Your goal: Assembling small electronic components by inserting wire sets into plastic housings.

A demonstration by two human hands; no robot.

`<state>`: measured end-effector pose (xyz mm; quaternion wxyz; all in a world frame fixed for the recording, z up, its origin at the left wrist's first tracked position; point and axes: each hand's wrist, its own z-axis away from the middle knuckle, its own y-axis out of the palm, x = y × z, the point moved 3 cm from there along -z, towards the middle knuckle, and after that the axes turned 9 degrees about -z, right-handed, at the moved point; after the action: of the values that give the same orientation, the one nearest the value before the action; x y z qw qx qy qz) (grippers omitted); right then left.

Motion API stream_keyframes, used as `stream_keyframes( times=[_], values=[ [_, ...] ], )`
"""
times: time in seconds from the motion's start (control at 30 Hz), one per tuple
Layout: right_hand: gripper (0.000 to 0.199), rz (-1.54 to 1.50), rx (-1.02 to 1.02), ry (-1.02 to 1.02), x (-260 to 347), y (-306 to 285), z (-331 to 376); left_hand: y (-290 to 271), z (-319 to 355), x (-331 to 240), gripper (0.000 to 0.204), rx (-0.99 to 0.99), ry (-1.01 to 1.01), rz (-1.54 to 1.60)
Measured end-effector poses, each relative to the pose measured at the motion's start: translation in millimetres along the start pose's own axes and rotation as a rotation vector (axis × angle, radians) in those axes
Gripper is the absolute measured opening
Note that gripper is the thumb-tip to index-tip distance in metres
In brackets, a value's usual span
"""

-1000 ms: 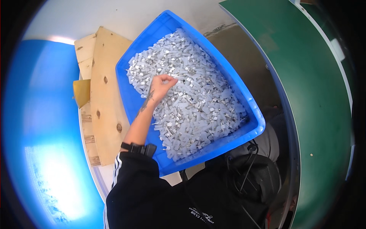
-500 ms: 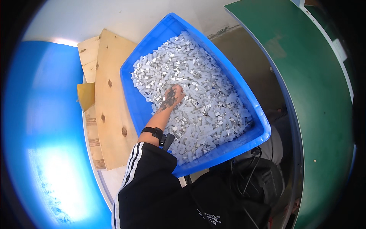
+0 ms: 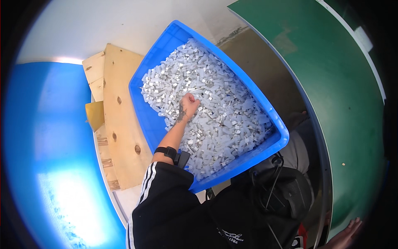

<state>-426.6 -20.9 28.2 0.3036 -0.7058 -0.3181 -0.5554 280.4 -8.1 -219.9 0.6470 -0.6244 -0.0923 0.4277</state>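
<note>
My left hand (image 3: 190,106) is over a heap of small parts (image 3: 224,120), frosted white pieces with silvery metal bits, inside a large blue plastic bin (image 3: 271,114). Its fingers are curled together, and whatever they may hold is hidden. A slim pale strip lies just beyond the knuckles. At the lower right, my right hand (image 3: 349,235) rests at the edge of a green tabletop (image 3: 348,137), its fingers stretched out and partly cut off by the dark rim.
Plywood boards (image 3: 122,112) stand left of the bin, beside a small yellow piece (image 3: 95,116) and a glossy blue panel (image 3: 62,124). A white wall (image 3: 124,25) rises behind. A black bag-like thing (image 3: 292,191) sits between bin and green table.
My left hand has lifted slightly out of the parts, its fingers now more visible. My right hand has come into clear view on the green table's edge. The whole view has shifted a little.
</note>
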Motion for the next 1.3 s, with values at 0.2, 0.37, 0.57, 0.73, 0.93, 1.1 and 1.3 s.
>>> stream_keyframes(
  times=[0.2,0.37,0.57,0.73,0.93,1.1,1.3],
  values=[
    [0.033,-0.131,0.049,0.094,-18.5,19.1,18.2,-31.1,3.6,3.1,0.018,-0.07,-0.25,1.093],
    [0.032,-0.019,0.066,-0.002,-21.2,20.4,19.3,-64.4,3.1,21.9,0.017,0.017,-0.267,1.441],
    [0.033,0.171,0.046,-0.122,-15.7,29.8,25.5,-52.7,-14.6,39.3,0.026,-0.12,-0.134,0.047],
    [0.031,0.219,0.05,-0.148,-18.8,27.2,27.9,-27.3,-4.5,1.9,0.029,-0.316,0.127,-0.505],
    [0.028,0.13,0.039,-0.139,-15.2,27.2,32.0,-42.2,-2.3,-4.2,0.024,-0.347,0.009,-0.473],
    [0.033,0.031,0.324,-0.008,-13.7,48.3,65.3,-43.4,39.3,-84.5,0.024,0.22,-0.068,0.69],
    [0.069,-0.308,1.1,0.09,15.9,173.6,99.4,-66.6,203.1,-261.5,0.021,0.808,0.191,1.117]
  ],
)
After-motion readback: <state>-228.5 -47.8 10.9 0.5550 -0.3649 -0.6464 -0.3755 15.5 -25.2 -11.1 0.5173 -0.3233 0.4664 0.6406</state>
